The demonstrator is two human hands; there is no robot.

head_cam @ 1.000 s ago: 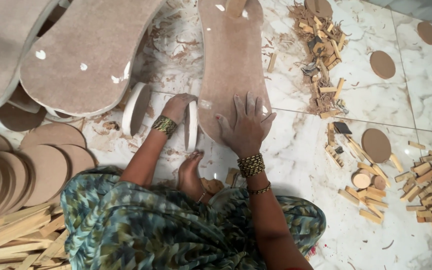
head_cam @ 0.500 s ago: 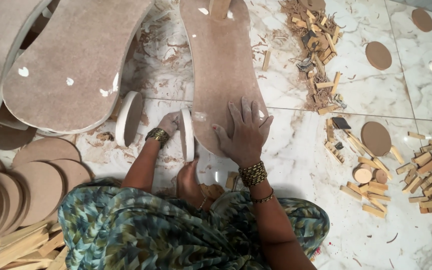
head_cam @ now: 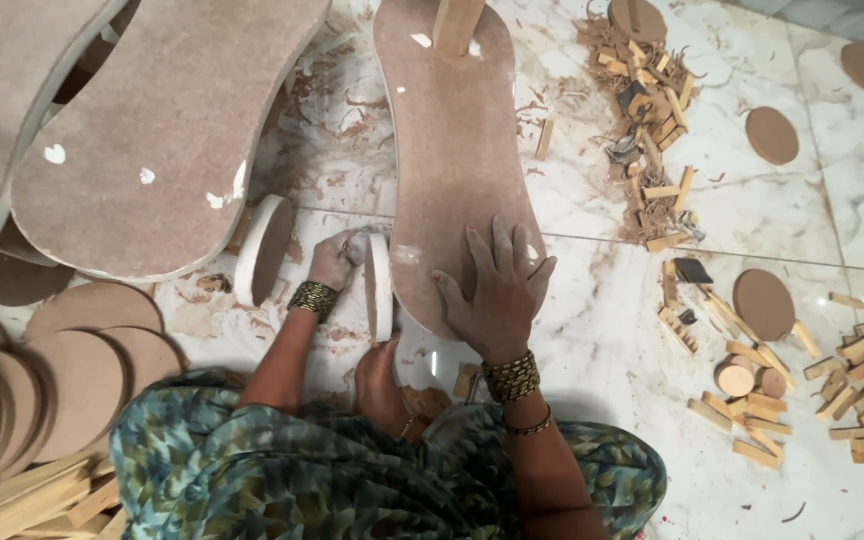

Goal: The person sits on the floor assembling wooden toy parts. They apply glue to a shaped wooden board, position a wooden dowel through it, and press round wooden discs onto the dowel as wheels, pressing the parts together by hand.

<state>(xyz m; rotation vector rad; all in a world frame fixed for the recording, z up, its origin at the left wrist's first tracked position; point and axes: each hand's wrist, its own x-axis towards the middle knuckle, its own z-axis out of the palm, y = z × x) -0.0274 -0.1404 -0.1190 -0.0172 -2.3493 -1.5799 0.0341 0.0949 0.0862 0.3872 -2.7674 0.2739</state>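
Two hands work at the near end of a long rounded board [head_cam: 452, 170] in the head view, the only view there is. The board is brown fibreboard, lying flat on the marble floor [head_cam: 592, 340], its long axis running straight away from the person, with a wooden block [head_cam: 455, 24] standing on its far end.

The right hand [head_cam: 497, 290] lies palm down on the board's near end, fingers spread wide and flat; it grips nothing, only presses on the face. The left hand [head_cam: 335, 260] is curled shut around something small and pale at the top edge of a white-rimmed round disc [head_cam: 380, 287]; what it pinches is too small to make out. That disc stands on edge, its face touching or all but touching the board's left side, so it lies directly between the two hands, just right of the left hand. The left hand is clearly the nearer one to it. A second disc [head_cam: 264, 248] stands tilted on edge just left of the left hand, by a larger rounded board [head_cam: 152, 150].

A bare foot [head_cam: 384, 385] rests on the floor just below the upright disc. A stack of flat round discs [head_cam: 62, 380] lies at the person's left, with wooden strips [head_cam: 32, 500] beneath. To the right, small wooden blocks [head_cam: 652, 110] and shavings are scattered over the floor, well apart from both hands.
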